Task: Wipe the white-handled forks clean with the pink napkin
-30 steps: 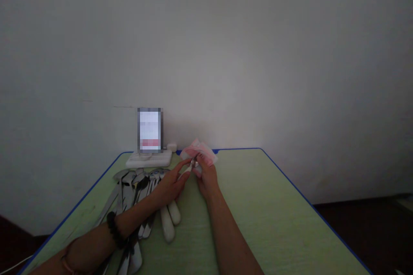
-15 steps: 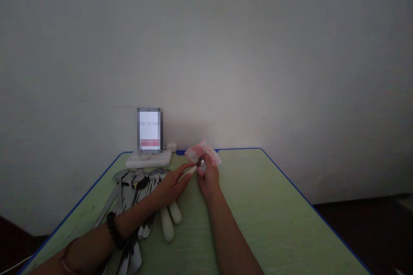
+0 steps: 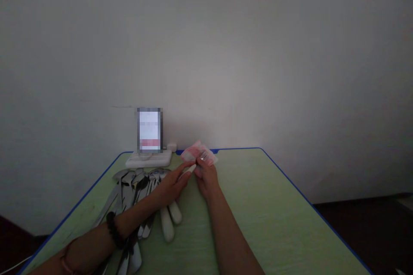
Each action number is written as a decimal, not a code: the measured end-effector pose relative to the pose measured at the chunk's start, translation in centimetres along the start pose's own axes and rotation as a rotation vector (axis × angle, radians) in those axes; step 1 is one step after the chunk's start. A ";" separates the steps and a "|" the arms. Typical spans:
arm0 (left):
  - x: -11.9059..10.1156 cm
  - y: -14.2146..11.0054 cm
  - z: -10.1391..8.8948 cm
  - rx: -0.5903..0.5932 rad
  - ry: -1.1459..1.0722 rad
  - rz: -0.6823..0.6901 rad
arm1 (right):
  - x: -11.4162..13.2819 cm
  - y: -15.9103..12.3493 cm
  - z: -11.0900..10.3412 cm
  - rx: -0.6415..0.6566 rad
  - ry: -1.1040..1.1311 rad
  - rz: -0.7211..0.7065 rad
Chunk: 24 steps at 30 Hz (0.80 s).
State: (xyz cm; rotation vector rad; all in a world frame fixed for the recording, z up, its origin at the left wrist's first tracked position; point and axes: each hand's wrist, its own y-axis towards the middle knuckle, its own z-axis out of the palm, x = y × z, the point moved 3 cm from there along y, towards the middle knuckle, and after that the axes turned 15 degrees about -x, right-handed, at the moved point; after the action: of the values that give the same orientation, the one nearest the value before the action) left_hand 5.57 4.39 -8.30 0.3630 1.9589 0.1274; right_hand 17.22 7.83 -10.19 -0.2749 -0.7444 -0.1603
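Observation:
My left hand (image 3: 174, 182) is closed round the white handle (image 3: 191, 169) of a piece of cutlery that points away to the right. Its shiny metal head (image 3: 204, 155) lies against a pink and white cloth (image 3: 192, 154); whether it is a fork or a spoon I cannot tell. My right hand (image 3: 207, 175) grips the cloth, thumb on top, over the neck of the cutlery. Below my left forearm lies a pile of metal cutlery (image 3: 127, 178), partly hidden by the arm. Two thick white handles (image 3: 167, 225) stick out of it towards me.
A lit, blurred screen (image 3: 150, 131) stands on a white base (image 3: 149, 160) at the back left, beside a small white object (image 3: 172, 147). The light green table (image 3: 274, 215) has a blue edge and meets a plain wall (image 3: 241, 73) at the back.
The cloth and my right hand shifted slightly right, showing the metal head, then came back left. Now the right thumb covers part of the cutlery again. My left hand has barely moved.

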 end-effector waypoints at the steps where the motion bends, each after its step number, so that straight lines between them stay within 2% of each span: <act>1: 0.0 0.0 0.0 0.001 0.004 0.001 | 0.0 0.0 0.0 -0.012 0.014 0.004; 13: -0.5 -0.1 -0.1 0.016 -0.001 -0.002 | 0.0 0.2 -0.3 -0.118 0.067 -0.013; 24: 0.0 0.0 -0.1 0.033 -0.014 -0.023 | 0.3 -0.2 0.0 -0.095 -0.017 -0.011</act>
State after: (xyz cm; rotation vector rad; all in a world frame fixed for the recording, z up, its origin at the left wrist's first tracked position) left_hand 5.51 4.35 -8.26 0.3621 1.9528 0.0778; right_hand 17.35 7.61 -9.93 -0.3627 -0.7561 -0.2047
